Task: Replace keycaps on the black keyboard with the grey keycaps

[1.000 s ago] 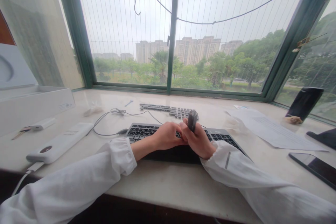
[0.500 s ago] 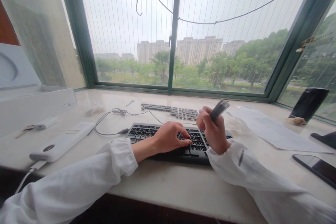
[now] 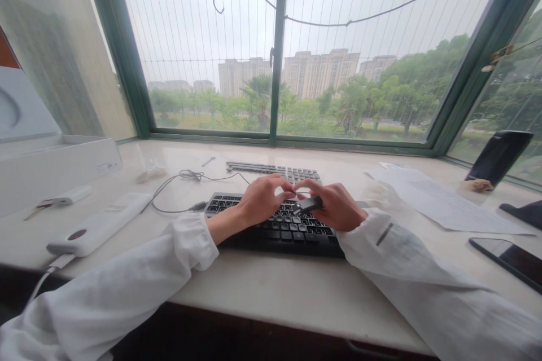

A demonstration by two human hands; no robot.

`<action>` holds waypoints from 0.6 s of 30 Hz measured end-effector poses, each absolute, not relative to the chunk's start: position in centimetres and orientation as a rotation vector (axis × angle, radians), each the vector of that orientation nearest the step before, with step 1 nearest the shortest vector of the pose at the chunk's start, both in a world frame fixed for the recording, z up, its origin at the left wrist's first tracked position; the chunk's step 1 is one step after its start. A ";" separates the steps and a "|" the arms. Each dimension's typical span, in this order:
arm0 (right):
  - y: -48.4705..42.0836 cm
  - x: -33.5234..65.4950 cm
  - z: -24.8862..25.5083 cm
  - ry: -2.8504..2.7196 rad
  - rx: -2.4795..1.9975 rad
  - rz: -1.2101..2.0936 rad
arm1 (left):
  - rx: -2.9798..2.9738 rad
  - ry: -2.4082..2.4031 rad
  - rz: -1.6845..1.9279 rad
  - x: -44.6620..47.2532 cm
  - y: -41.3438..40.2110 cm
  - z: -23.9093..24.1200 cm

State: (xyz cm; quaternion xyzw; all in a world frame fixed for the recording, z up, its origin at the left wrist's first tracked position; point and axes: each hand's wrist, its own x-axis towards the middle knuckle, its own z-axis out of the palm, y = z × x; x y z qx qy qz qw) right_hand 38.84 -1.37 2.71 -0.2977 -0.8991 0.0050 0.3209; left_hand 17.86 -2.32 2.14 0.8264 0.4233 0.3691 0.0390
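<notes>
Flat black keyboard (image 3: 282, 234), partly keyless — dark tool (image 3: 309, 205) just above — loose keycaps (image 3: 265, 168) behind

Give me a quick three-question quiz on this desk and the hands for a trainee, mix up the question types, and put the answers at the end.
1. Multiple choice: which hand holds the dark tool? A) left, B) right, C) neither.
2. True or false: the white power bank lies to the left of the black keyboard.
3. Short answer: what lies in rows on the counter between the keyboard and the window?

Key:
1. B, the right hand.
2. True.
3. Loose keycaps.
</notes>
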 end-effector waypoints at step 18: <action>-0.3 39.1 2.0 -2.502 -0.871 -0.172 | 2.507 1.214 0.893 17.3 -1.1 1.5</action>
